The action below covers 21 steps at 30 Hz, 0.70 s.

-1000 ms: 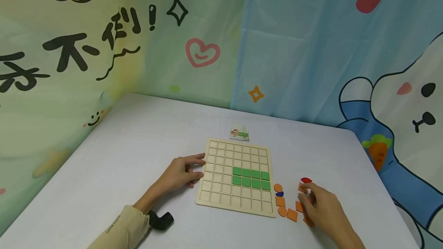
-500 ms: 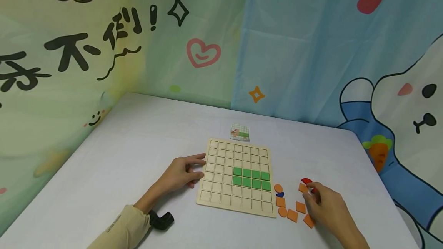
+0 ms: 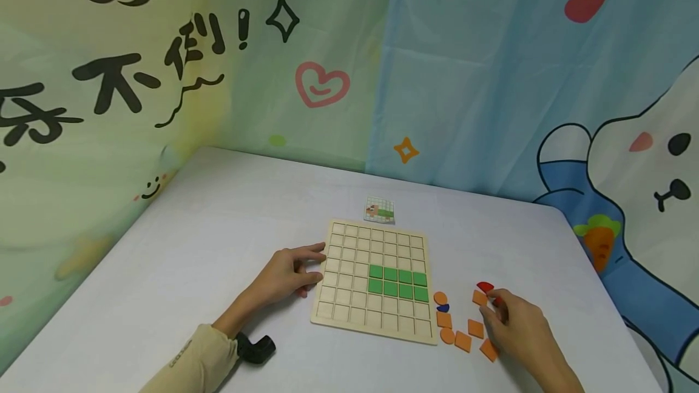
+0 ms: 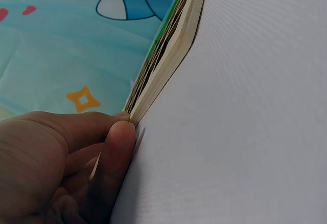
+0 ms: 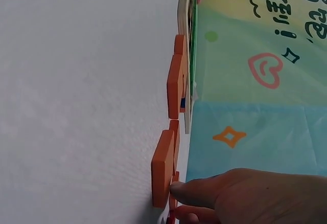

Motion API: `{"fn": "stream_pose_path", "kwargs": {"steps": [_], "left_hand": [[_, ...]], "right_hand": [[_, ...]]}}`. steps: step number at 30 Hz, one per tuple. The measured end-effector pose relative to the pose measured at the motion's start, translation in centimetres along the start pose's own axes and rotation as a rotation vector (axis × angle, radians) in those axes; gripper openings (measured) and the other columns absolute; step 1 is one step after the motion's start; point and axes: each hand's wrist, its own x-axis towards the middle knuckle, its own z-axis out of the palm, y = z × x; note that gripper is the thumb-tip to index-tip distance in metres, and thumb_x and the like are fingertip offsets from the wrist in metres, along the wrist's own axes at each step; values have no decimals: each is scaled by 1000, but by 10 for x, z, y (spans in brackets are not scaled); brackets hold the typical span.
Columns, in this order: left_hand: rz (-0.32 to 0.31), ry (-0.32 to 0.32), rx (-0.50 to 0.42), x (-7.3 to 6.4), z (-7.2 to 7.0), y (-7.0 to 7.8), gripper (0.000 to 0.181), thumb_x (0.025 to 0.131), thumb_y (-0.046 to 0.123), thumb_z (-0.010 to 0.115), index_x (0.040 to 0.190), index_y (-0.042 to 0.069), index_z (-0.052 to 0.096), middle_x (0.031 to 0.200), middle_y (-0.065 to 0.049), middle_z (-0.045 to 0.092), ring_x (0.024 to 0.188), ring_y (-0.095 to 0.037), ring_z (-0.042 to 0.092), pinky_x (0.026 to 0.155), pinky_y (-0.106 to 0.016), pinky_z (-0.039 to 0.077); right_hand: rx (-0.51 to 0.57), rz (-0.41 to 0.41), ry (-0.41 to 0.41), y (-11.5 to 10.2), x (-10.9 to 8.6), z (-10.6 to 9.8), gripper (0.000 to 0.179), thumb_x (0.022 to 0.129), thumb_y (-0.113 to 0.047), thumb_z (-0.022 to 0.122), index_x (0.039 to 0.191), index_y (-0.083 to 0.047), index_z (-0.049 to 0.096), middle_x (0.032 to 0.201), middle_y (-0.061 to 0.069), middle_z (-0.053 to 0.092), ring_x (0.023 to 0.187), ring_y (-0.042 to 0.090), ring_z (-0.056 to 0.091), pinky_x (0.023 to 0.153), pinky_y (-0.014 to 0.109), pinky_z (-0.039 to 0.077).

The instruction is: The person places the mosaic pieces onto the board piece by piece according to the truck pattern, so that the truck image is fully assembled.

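In the head view, my left hand [image 3: 286, 272] touches the left edge of a wooden grid board [image 3: 341, 296], thumb and fingertips right at its rim. The left wrist view shows these fingertips [image 4: 121, 129] against the board's corner. Two rows of green square tiles [image 3: 391, 290] lie in the grid. My right hand [image 3: 519, 326] is low over loose pieces, thumb and index finger apart. A red half-round piece [image 3: 485, 287] lies by the index fingertip, and more red shows between the fingers, partly hidden. An orange square tile [image 3: 480, 298] lies just left of them.
Between board and right hand lie more orange squares [image 3: 463, 341], two orange discs [image 3: 447, 336] and a blue half-round piece [image 3: 443, 308]. A small picture card [image 3: 379, 210] sits behind the board. A black curved object [image 3: 255, 349] is at the left sleeve.
My right hand has shifted slightly right, off the orange square tile, uncovering orange tiles and showing red between the fingers. My left hand stays at the board's edge.
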Motion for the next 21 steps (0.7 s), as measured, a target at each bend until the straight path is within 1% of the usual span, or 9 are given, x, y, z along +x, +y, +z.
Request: {"fn": "stream_pose_path", "kwargs": {"steps": [7, 10, 15, 21], "left_hand": [[-4, 4, 4, 0, 0, 0, 44, 94, 6, 78, 137, -1, 69, 163, -9, 53, 55, -11, 63, 52, -21, 56], [-10, 3, 1, 0, 0, 0, 45, 94, 6, 78, 137, 0, 69, 163, -8, 53, 56, -12, 63, 53, -22, 56], [-2, 3, -5, 0, 1, 0, 45, 94, 6, 78, 137, -2, 68, 163, -10, 53, 56, -13, 64, 52, -23, 57], [-6, 5, -2, 0, 1, 1, 45, 94, 5, 78, 137, -1, 69, 163, -9, 53, 57, -13, 63, 52, -23, 57]], "right_hand": [[-3, 4, -1, 0, 0, 0, 44, 97, -16, 76, 133, 7, 62, 80, 6, 55, 76, 21, 50, 63, 29, 41], [1, 4, -3, 0, 0, 0, 45, 97, -16, 75, 133, 7, 62, 80, 6, 55, 75, 21, 50, 62, 29, 41], [0, 6, -2, -1, 2, -1, 43, 97, -14, 75, 133, 6, 63, 80, 6, 55, 75, 21, 50, 62, 29, 41], [-9, -2, 1, -1, 3, -1, 41, 97, -13, 75, 131, 6, 65, 80, 6, 54, 75, 20, 50, 60, 28, 40]]}}
